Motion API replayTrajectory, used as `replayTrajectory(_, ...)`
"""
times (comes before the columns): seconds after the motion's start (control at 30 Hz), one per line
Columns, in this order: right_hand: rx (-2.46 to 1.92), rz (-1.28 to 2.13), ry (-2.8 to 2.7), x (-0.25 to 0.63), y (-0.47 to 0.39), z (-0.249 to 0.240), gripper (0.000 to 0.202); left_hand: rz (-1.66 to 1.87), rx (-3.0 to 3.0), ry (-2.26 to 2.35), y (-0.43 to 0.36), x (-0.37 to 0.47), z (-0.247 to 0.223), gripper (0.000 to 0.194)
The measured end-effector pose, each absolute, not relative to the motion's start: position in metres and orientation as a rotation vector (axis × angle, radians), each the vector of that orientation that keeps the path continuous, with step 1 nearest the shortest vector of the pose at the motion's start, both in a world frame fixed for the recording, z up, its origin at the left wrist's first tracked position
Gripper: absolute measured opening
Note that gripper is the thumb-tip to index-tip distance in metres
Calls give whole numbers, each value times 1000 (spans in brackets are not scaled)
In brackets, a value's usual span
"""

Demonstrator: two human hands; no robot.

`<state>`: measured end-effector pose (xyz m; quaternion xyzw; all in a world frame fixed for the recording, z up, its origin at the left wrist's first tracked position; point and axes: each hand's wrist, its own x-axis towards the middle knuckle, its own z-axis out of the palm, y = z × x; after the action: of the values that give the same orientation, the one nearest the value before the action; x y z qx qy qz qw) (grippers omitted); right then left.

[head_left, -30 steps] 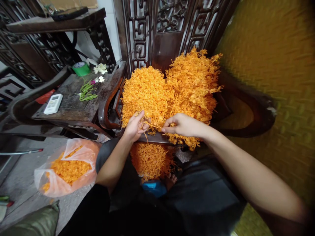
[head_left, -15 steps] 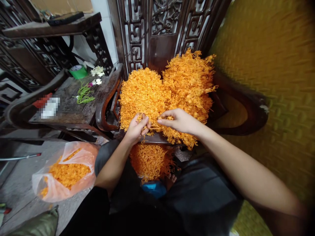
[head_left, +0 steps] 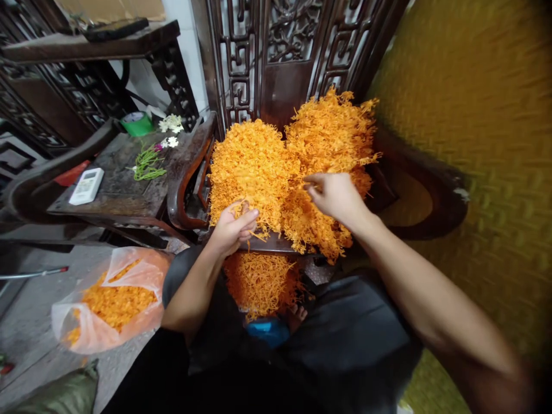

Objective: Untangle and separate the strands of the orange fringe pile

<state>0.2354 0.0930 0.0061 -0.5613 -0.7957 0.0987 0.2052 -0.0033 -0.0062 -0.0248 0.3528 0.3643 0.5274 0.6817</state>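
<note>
At lower left, a plastic bag (head_left: pixel 88 333) sits on the floor (head_left: pixel 26 328), probably for easy reach. At centre, our left hand (head_left: pixel 230 232) pinches orange strands (head_left: pixel 261 234), seemingly steadying them, before the left heap (head_left: pixel 250 164) on the chair (head_left: pixel 276 244). Right of centre, our right hand (head_left: pixel 341 196) curls by the right heap (head_left: pixel 332 132); we cannot tell whether it grips anything.

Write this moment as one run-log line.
left hand: holds orange strands; right hand: over right orange heap, contact unclear; nearby: white remote, plastic bag
</note>
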Motion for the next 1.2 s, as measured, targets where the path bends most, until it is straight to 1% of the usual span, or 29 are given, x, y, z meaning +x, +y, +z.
replayTrajectory(0.1,-1254,611,-2219,223,80,11,40,1094,836,821,-4,-1,-28,49)
replayTrajectory(0.23,-1158,957,-2018,211,70,21,39,962,946,840,-5,5,-34,44)
replayTrajectory(0.33,-1160,1040,-2023,209,75,20,32,934,983,868,-7,6,-33,43)
replayTrajectory(0.37,-1176,1048,-1959,210,77,19,33,960,973,874,-7,6,-33,43)
replayTrajectory(0.5,-1141,1222,-1450,205,79,14,46,1102,895,913,-1,5,-33,44)
replayTrajectory(0.6,-993,1359,-1357,197,72,17,51,1056,975,1000,6,4,-41,43)
replayTrajectory(0.67,-955,1408,-1344,192,68,19,50,1016,1097,1084,9,3,-49,43)
replayTrajectory(0.77,-932,1486,-1273,189,66,21,46,1013,1233,1188,10,-1,-58,49)
replayTrajectory(0.9,-907,1563,-1188,190,69,20,44,982,1288,1220,9,-9,-59,45)
replayTrajectory(0.97,-948,1577,-1207,192,70,18,45,965,1372,1209,9,-11,-57,41)
replayTrajectory(1.1,-1093,1564,-1335,194,69,13,58,927,1597,1234,8,-12,-52,32)
replayTrajectory(1.2,-1213,1382,-1541,196,67,10,78,902,1754,1341,6,-9,-51,35)
